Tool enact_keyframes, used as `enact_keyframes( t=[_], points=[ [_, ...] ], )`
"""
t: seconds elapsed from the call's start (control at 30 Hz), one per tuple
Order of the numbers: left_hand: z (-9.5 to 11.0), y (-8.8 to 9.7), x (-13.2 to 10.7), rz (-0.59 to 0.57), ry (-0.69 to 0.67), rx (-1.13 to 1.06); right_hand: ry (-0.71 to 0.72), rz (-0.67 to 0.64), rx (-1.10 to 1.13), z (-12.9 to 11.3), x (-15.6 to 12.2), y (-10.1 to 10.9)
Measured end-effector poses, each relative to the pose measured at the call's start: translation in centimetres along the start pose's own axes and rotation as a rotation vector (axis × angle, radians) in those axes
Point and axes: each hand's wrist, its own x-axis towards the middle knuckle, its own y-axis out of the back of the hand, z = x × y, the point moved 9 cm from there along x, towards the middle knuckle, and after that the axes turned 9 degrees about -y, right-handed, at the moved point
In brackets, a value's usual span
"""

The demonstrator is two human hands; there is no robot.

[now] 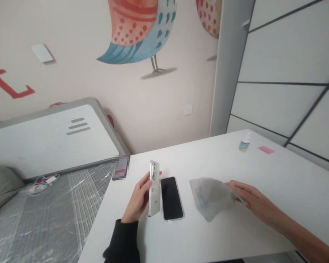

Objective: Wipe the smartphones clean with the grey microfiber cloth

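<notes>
Bottle (244,143) near pink slip (266,149); dark phone (171,199) beside white phone (154,198).

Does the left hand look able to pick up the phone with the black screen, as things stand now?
Probably not freely: the left hand is close to the black-screen phone, but it holds the white phone, which comes between them in this view.

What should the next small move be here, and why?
Probably have the right hand bring the limp grey pouch-like piece with blue print toward the slim silvery-white phone: the left hand grips that phone, back cameras showing, the right holds the piece's edge, and a flat black-screened phone lies between them.
</notes>
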Motion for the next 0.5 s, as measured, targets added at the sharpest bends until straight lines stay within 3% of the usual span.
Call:
enact_keyframes(
  t=[0.17,0.3,0.4,0.5],
  points=[
    [-1.5,-5.0,2.2,-0.025,0.079,-0.381,0.064,-0.057,0.115,-2.2,0.8,-2.0],
    [-2.9,-6.9,2.6,-0.029,0.154,-0.574,0.261,-0.026,-0.023,-6.7,0.7,-4.1],
    [-4.6,-7.3,2.4,0.001,0.214,-0.666,0.54,-0.132,-0.264,-10.5,-0.3,-8.7],
    [-6.0,-7.2,2.1,0.035,0.27,-0.724,0.706,-0.218,-0.388,-11.4,-0.5,-12.7]
  ],
)
